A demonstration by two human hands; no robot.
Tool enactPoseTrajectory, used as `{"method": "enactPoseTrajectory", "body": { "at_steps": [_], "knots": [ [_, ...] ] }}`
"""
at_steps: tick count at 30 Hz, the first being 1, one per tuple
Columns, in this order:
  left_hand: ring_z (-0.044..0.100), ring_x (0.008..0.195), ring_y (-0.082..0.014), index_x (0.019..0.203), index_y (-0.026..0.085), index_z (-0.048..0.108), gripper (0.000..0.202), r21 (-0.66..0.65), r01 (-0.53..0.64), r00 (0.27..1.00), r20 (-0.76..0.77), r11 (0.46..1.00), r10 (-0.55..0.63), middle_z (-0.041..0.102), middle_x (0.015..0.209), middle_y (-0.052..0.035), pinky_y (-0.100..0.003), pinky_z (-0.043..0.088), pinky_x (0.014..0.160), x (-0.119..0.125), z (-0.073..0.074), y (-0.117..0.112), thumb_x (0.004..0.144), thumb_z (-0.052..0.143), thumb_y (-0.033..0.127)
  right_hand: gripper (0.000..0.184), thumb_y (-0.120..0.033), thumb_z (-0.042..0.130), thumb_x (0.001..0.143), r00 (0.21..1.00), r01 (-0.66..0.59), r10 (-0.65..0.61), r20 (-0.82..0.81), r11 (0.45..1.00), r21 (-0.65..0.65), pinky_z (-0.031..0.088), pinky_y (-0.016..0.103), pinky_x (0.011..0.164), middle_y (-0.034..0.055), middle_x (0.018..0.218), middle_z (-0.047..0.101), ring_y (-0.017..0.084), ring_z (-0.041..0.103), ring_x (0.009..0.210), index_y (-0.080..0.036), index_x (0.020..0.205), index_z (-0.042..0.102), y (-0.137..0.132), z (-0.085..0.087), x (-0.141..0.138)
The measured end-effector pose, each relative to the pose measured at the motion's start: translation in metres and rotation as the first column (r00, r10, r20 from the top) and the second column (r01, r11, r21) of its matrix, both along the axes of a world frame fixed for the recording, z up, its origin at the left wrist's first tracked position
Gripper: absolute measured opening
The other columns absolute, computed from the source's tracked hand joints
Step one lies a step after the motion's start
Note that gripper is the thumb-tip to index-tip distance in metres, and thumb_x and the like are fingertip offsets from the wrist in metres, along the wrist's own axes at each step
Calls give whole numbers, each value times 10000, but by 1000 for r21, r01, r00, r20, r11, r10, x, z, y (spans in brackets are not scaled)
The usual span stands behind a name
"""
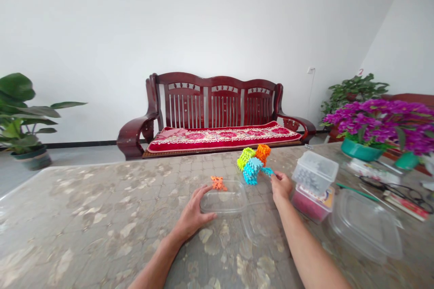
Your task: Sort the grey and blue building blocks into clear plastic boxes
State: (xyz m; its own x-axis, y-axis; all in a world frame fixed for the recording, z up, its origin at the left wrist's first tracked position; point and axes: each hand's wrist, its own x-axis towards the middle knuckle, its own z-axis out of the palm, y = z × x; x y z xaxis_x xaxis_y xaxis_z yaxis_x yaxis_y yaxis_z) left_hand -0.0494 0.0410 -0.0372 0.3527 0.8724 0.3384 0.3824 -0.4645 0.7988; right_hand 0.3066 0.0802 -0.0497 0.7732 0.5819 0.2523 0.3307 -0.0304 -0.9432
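My left hand (pixel 193 212) rests on the table, its fingers curved around the near left side of a clear plastic container (pixel 224 198). A small orange toy piece (pixel 219 183) lies at the container's far edge. My right hand (pixel 280 186) pinches a small blue piece (pixel 268 171) beside a cluster of spiky building pieces: yellow-green (pixel 245 158), orange (pixel 263 152) and light blue (pixel 252 170). The blue piece touches or nearly touches the cluster.
A clear lidded box (pixel 315 170) sits stacked on a box of pink pieces (pixel 310 203) to the right. A large clear lid (pixel 366 229) lies further right. Purple flowers in teal pots (pixel 379 126), scissors and pens stand at the right edge. A red wooden bench (pixel 217 117) faces the table.
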Motion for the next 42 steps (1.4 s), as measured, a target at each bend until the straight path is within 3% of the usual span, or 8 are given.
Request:
{"method": "enactPoseTrajectory", "body": {
  "at_steps": [5,11,18,27,32,36,39,42],
  "knots": [
    [401,1329,-345,1338,209,516,828,-20,13,1000,12,1000,-12,472,1409,-154,-500,299,1115,0,0,0,639,736,593,321,-330,583,648,992,5,13,124,990,-144,464,407,885,103,971,713,295,636,965,-198,920,691,-7,10,-8],
    [402,1327,-338,1348,217,501,831,-24,52,998,20,998,-52,472,1406,-148,-495,292,1119,0,1,-1,643,738,587,657,-581,475,777,900,-133,208,382,968,-215,405,399,982,147,1246,598,286,536,1170,-141,1264,513,1,64,-41],
    [398,1329,-336,1352,206,497,855,-30,62,998,26,998,-61,466,1410,-150,-483,291,1121,0,3,-2,634,734,607,804,-616,622,691,756,-17,445,480,746,-665,441,475,882,171,1223,591,369,562,1127,-189,1341,418,10,115,-65],
    [397,1333,-325,1357,216,489,845,-22,65,998,6,998,-64,455,1420,-144,-470,286,1127,1,5,-2,646,725,606,526,-419,592,729,727,14,511,458,656,-754,473,389,788,144,1076,671,317,646,984,-174,1189,518,18,113,-62],
    [415,1318,-327,1360,234,486,821,-16,69,997,17,997,-69,460,1419,-131,-471,311,1114,1,5,-2,653,745,559,606,-387,619,710,735,-40,468,490,752,-659,469,380,834,139,1083,674,307,637,1006,-163,1262,510,13,114,-58],
    [415,1317,-325,1363,240,479,813,-17,71,997,25,997,-71,459,1418,-128,-474,313,1112,1,7,-3,657,753,536,692,-398,667,668,748,-301,531,399,807,-508,470,359,879,104,1150,656,276,625,1027,-166,1301,507,-2,114,-74],
    [422,1308,-317,1368,232,467,819,-11,72,997,36,997,-72,466,1406,-130,-468,318,1109,2,7,-4,661,751,532,691,-391,690,653,655,-575,714,247,683,-450,484,335,864,69,1134,665,243,636,983,-170,1287,529,-19,111,-99],
    [446,1282,-313,1392,216,431,861,-16,67,997,49,998,-66,478,1388,-136,-460,340,1091,2,6,-4,657,752,529,670,-347,709,636,516,-690,828,219,553,-466,470,328,895,62,1172,655,238,619,1024,-184,1267,553,-35,107,-126]
  ]
}}
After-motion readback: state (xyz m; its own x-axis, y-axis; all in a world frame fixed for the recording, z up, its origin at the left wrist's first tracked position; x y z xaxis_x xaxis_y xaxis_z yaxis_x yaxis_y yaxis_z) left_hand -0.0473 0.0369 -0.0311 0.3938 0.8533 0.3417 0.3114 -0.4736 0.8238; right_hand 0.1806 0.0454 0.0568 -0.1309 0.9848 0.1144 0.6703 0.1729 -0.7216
